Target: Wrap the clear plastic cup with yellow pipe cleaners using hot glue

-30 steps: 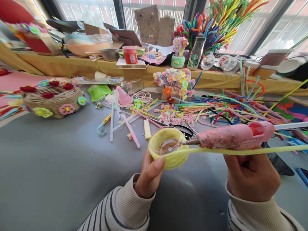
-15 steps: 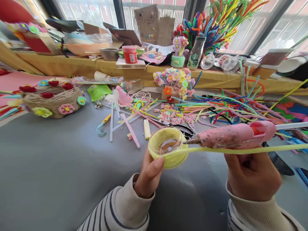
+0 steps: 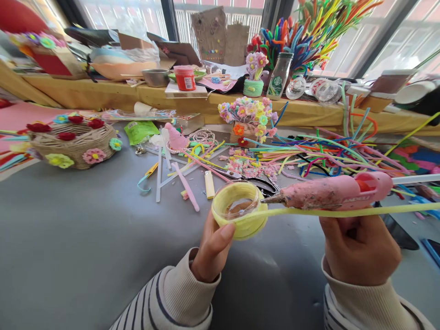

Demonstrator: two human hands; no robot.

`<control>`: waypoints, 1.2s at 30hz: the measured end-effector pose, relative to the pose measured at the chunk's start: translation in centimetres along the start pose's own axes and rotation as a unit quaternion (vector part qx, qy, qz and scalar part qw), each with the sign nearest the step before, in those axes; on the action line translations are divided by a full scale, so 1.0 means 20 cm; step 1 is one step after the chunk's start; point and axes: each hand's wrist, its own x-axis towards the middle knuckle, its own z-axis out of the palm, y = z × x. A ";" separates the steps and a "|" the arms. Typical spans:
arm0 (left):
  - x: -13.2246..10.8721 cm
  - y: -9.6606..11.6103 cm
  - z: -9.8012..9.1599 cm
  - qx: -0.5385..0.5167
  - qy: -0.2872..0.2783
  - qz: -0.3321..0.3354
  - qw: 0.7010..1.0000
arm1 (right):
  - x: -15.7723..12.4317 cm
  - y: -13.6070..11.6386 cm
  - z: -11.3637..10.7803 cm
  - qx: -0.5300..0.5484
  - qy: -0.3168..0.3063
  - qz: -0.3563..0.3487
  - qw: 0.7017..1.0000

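Observation:
My left hand (image 3: 215, 247) is closed around a small clear cup (image 3: 240, 215) wrapped in yellow pipe cleaner, thumb on its near side, rim tilted toward me. A yellow pipe cleaner (image 3: 309, 212) runs from the cup's wall to the right, past the picture's edge. My right hand (image 3: 359, 247) is wrapped round the handle of a pink hot glue gun (image 3: 337, 192), its body lying level just above the strand. The nozzle tip is at the cup's right rim; whether it touches, I cannot tell. A clear glue stick (image 3: 415, 179) sticks out of the gun's back.
Behind the cup lie black-handled scissors (image 3: 264, 185), a yellow lighter (image 3: 209, 184) and pink scraps (image 3: 254, 167). Loose pipe cleaners (image 3: 330, 151) spread at the right, near a dark phone (image 3: 400, 231). A flower-trimmed basket (image 3: 75, 146) stands left; a cluttered ledge (image 3: 137, 94) runs behind.
Almost nothing differs. The glue gun has shifted very slightly left and tilted a little, and its nozzle stays by the cup's rim. My left hand keeps its hold.

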 end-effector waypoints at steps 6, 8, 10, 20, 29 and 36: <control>0.00 0.02 0.03 -0.016 0.000 -0.012 1.000 | 0.01 0.05 0.03 -0.003 -0.001 -0.009 1.000; 0.01 0.03 0.03 -0.027 0.005 -0.004 1.000 | 0.01 0.05 0.05 -0.006 -0.007 0.020 1.000; 0.02 0.05 0.02 -0.042 0.020 0.012 0.999 | 0.03 0.05 0.06 -0.009 -0.015 0.036 0.999; 0.10 0.22 -0.03 -0.167 0.128 0.104 0.972 | 0.13 0.15 0.09 0.013 -0.180 0.145 0.973; 0.13 0.25 -0.07 -0.194 0.137 0.119 0.964 | 0.43 0.15 -0.13 0.284 -0.224 0.362 0.859; 0.12 0.22 -0.05 -0.172 0.132 0.114 0.970 | 0.65 0.18 -0.27 0.343 -0.308 0.486 0.743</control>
